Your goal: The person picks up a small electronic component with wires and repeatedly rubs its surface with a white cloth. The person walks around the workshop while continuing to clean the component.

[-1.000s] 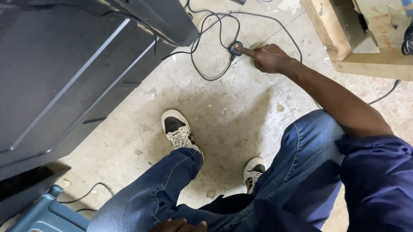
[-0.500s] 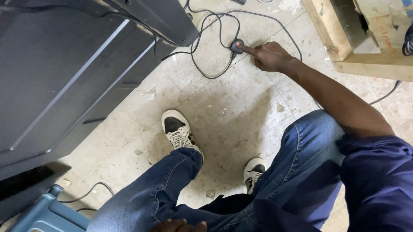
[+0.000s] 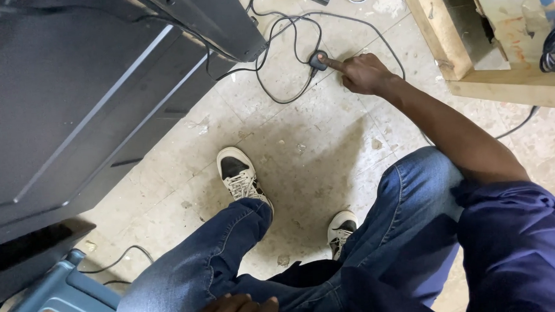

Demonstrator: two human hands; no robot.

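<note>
Black cable switch [image 3: 317,60] under right hand's [image 3: 364,74] outstretched forefinger, arm extended.

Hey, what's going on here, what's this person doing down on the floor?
A seated person in jeans and a dark blue top reaches down with the right hand, its forefinger touching a small black plug-like piece on a tangle of black cable lying on the worn tile floor. The left hand rests on the lap. A large dark flat panel leans at the left, with a wooden frame at the right.
</note>
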